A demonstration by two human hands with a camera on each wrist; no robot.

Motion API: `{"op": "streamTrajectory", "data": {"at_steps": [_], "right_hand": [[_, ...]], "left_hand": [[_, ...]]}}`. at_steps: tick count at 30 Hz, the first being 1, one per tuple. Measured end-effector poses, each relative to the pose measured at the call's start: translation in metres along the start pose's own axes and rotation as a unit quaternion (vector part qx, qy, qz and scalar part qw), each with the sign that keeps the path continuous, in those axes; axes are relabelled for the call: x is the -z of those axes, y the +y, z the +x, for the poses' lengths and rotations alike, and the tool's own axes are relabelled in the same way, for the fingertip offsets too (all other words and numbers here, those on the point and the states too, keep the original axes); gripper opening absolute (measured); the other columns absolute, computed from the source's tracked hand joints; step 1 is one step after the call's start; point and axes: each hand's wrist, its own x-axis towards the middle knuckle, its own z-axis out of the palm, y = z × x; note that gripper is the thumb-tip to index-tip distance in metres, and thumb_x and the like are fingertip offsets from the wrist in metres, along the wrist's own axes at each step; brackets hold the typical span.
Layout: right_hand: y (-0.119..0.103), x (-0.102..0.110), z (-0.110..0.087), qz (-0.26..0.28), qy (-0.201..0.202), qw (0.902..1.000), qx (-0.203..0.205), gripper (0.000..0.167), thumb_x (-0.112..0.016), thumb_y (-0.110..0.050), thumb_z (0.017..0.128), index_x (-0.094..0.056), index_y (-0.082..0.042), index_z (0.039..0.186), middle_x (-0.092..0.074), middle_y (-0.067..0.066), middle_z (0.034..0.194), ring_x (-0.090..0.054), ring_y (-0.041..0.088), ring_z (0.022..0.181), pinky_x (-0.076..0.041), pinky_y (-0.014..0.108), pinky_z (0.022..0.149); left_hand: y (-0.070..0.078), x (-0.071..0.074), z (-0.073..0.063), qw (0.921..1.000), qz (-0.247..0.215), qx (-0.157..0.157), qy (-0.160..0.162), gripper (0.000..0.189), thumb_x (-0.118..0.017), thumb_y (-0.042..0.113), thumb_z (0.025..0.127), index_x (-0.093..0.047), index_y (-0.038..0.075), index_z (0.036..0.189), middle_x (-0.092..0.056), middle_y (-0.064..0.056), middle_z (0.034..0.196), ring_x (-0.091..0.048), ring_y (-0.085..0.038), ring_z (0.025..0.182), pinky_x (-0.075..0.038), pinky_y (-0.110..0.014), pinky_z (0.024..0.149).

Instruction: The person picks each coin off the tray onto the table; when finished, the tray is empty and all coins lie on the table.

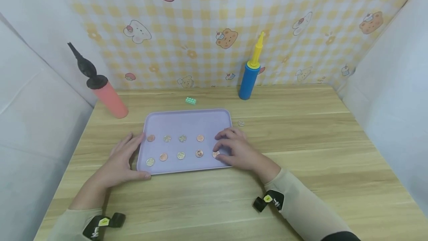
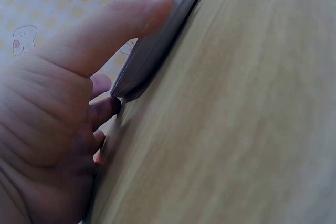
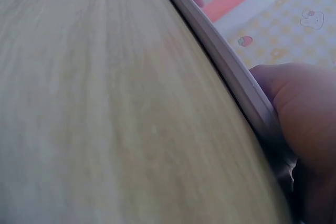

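A light purple tray (image 1: 187,120) lies on the wooden table, holding two rows of copper and silver coins. My left hand (image 1: 118,164) holds its near left corner, thumb along the front rim and fingers at the left side; the left wrist view shows the thumb (image 2: 142,11) over the rim. At the tray's right end, my right hand (image 1: 237,148) pinches a copper coin (image 1: 216,154) between thumb and forefinger, low over the tray floor. In the right wrist view the tray rim (image 3: 231,66) hides those fingertips. A silver coin (image 1: 241,123) lies on the table just beyond the right hand.
Behind the tray sits a small green toy brick (image 1: 191,100). A pink hand pump (image 1: 110,97) with a black top stands at the back left, and a blue pump (image 1: 249,81) with a yellow nozzle at the back right. A checked curtain (image 1: 200,18) closes off the back.
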Motion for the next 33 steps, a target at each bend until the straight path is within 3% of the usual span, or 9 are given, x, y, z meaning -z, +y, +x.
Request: {"op": "streamTrajectory", "data": {"at_steps": [6, 12, 18, 24, 33], "right_hand": [[-0.0013, 0.0012, 0.0000, 0.025, -0.007, 0.9996, -0.014, 0.014, -0.086, -0.028, 0.091, -0.075, -0.030, 0.099, -0.063, 0.000, 0.141, -0.035, 0.031, 0.147, -0.013, 0.061, 0.124], [0.0019, -0.0001, -0.0015, 0.051, 0.024, 0.9970, 0.053, 0.019, -0.090, -0.019, 0.086, -0.077, -0.031, 0.094, -0.071, -0.007, 0.132, -0.043, 0.034, 0.144, -0.014, 0.062, 0.122], [0.0031, -0.0002, -0.0009, 0.062, 0.024, 0.9932, 0.096, 0.019, -0.088, -0.016, 0.090, -0.084, -0.029, 0.103, -0.076, -0.026, 0.107, -0.059, 0.021, 0.131, -0.019, 0.061, 0.118], [0.0036, -0.0013, -0.0010, 0.066, 0.027, 0.9930, 0.094, 0.022, -0.090, -0.017, 0.088, -0.086, -0.025, 0.108, -0.078, -0.021, 0.107, -0.062, 0.016, 0.125, -0.022, 0.058, 0.117], [0.0049, -0.0036, -0.0007, 0.111, 0.068, 0.9899, 0.056, 0.036, -0.099, -0.017, 0.076, -0.086, -0.016, 0.109, -0.078, -0.007, 0.109, -0.065, 0.018, 0.114, -0.029, 0.053, 0.116]], "left_hand": [[-0.0012, -0.0007, 0.0001, 1.0000, 0.000, -0.001, 0.003, 0.136, -0.101, 0.048, 0.065, -0.025, 0.009, 0.170, -0.029, -0.028, 0.170, -0.009, -0.059, 0.156, 0.001, -0.078, 0.120], [-0.0020, -0.0025, 0.0004, 1.0000, -0.002, -0.002, 0.005, 0.133, -0.100, 0.051, 0.067, -0.026, 0.010, 0.170, -0.029, -0.026, 0.171, -0.009, -0.059, 0.156, 0.001, -0.078, 0.120], [-0.0025, -0.0027, 0.0001, 1.0000, -0.005, 0.000, 0.007, 0.133, -0.100, 0.050, 0.067, -0.026, 0.010, 0.170, -0.029, -0.026, 0.171, -0.009, -0.059, 0.156, 0.000, -0.079, 0.119], [-0.0031, -0.0026, 0.0000, 1.0000, -0.006, -0.002, 0.007, 0.133, -0.100, 0.050, 0.067, -0.026, 0.011, 0.170, -0.029, -0.026, 0.171, -0.009, -0.059, 0.156, 0.000, -0.079, 0.119], [-0.0019, -0.0018, 0.0000, 1.0000, -0.001, -0.007, 0.007, 0.131, -0.100, 0.049, 0.067, -0.028, 0.008, 0.169, -0.031, -0.026, 0.170, -0.010, -0.060, 0.156, 0.001, -0.077, 0.120]]}}
